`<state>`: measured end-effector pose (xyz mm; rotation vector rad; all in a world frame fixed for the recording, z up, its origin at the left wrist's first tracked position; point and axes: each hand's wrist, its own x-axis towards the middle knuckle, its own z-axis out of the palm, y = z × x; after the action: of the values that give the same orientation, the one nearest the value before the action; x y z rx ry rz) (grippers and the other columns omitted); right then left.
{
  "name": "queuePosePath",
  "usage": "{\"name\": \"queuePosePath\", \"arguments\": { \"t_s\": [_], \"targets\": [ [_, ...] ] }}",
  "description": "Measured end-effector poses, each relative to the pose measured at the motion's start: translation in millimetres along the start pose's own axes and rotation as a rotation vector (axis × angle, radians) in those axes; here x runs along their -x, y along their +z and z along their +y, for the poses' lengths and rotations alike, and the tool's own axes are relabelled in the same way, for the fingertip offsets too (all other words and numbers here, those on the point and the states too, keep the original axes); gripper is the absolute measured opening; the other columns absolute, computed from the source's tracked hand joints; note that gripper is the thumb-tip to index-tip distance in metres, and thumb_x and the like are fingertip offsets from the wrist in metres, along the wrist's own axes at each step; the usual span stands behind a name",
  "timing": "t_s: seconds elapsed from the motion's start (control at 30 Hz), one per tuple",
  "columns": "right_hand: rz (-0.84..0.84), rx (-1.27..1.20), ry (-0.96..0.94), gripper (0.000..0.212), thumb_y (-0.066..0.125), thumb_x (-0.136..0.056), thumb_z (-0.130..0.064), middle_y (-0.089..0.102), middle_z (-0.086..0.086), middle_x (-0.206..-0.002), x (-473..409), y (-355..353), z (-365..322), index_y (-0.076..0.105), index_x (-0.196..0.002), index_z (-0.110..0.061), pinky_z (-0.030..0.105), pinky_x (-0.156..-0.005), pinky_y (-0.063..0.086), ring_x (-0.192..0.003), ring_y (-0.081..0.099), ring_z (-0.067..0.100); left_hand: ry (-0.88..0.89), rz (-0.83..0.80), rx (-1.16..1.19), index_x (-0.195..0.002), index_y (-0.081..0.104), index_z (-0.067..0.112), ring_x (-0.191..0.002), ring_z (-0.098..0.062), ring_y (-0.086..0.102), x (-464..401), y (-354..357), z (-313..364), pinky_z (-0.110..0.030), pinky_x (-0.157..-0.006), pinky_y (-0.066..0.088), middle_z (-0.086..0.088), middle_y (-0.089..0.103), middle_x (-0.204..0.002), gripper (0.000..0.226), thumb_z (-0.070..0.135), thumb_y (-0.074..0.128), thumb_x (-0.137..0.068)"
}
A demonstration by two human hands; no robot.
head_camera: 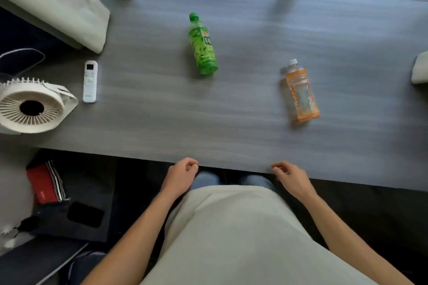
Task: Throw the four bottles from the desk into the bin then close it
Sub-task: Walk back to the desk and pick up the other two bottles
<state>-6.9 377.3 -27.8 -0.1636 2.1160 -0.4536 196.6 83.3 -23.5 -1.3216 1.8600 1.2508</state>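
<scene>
My left hand (pixel 181 174) and right hand (pixel 292 178) loosely curled and empty at the grey desk's (pixel 162 111) near edge, green tea bottle (pixel 202 46) lying mid-desk, orange bottle (pixel 301 92) lying to its right, both untouched

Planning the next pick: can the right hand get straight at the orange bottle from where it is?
Probably yes. The right hand is empty at the desk's near edge, and only bare desk lies between it and the orange bottle, which is lying on its side. The green bottle is well off to the left.
</scene>
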Motion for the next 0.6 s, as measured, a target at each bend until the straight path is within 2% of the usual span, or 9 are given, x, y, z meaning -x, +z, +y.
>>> {"name": "queuePosePath", "arguments": {
  "t_s": [0.17, 0.3, 0.37, 0.5, 0.6],
  "targets": [
    [0.210, -0.189, -0.028, 0.022, 0.057, -0.096, -0.033, 0.068, -0.011, -0.104, -8.9, -33.0, -32.8, 0.064, -0.117, -0.032, 0.029, -0.079, 0.056, -0.097, 0.066, 0.008, 0.176, 0.063, -0.009, -0.102, 0.072, 0.031, -0.095, -0.021, 0.073, -49.0, -33.7, 80.8, -0.041, -0.095, 0.056, 0.003, 0.078, -0.097, 0.018, 0.031, 0.060, -0.089],
    [0.493, -0.140, -0.143, 0.036, 0.064, -0.089, -0.031, 0.066, -0.006, -0.115, -38.6, -75.7, -70.3, 0.060, -0.125, -0.025, 0.031, -0.085, 0.053, -0.099, 0.064, 0.011, 0.234, 0.128, 0.008, -0.106, 0.074, 0.022, -0.096, -0.028, 0.074, -84.8, -57.4, 143.8, -0.044, -0.097, 0.055, -0.006, 0.078, -0.099, 0.020, 0.025, 0.064, -0.089],
    [0.582, -0.132, -0.158, 0.045, 0.066, -0.087, -0.032, 0.061, -0.003, -0.122, -56.9, -95.9, -85.7, 0.056, -0.129, -0.024, 0.034, -0.087, 0.053, -0.103, 0.062, 0.015, 0.261, 0.181, 0.021, -0.106, 0.074, 0.023, -0.096, -0.028, 0.074, -98.0, -68.3, 173.2, -0.043, -0.098, 0.055, -0.005, 0.078, -0.097, 0.020, 0.027, 0.065, -0.088],
    [0.691, -0.103, -0.128, 0.054, 0.070, -0.083, -0.033, 0.055, 0.003, -0.129, -93.3, -124.8, -107.0, 0.052, -0.132, -0.020, 0.038, -0.092, 0.048, -0.120, 0.055, 0.024, 0.308, 0.301, 0.040, -0.106, 0.072, 0.028, -0.097, -0.023, 0.071, -120.4, -87.2, 220.8, -0.035, -0.093, 0.053, 0.004, 0.076, -0.090, 0.022, 0.034, 0.062, -0.087],
    [0.674, -0.096, -0.086, 0.066, 0.072, -0.081, -0.039, 0.052, 0.005, -0.136, -118.5, -132.1, -111.0, 0.047, -0.138, -0.018, 0.041, -0.097, 0.046, -0.127, 0.049, 0.028, 0.343, 0.403, 0.092, -0.109, 0.070, 0.028, -0.095, -0.022, 0.069, -138.2, -95.6, 246.8, -0.029, -0.083, 0.048, 0.009, 0.071, -0.088, 0.025, 0.037, 0.063, -0.087]
  ]
}}
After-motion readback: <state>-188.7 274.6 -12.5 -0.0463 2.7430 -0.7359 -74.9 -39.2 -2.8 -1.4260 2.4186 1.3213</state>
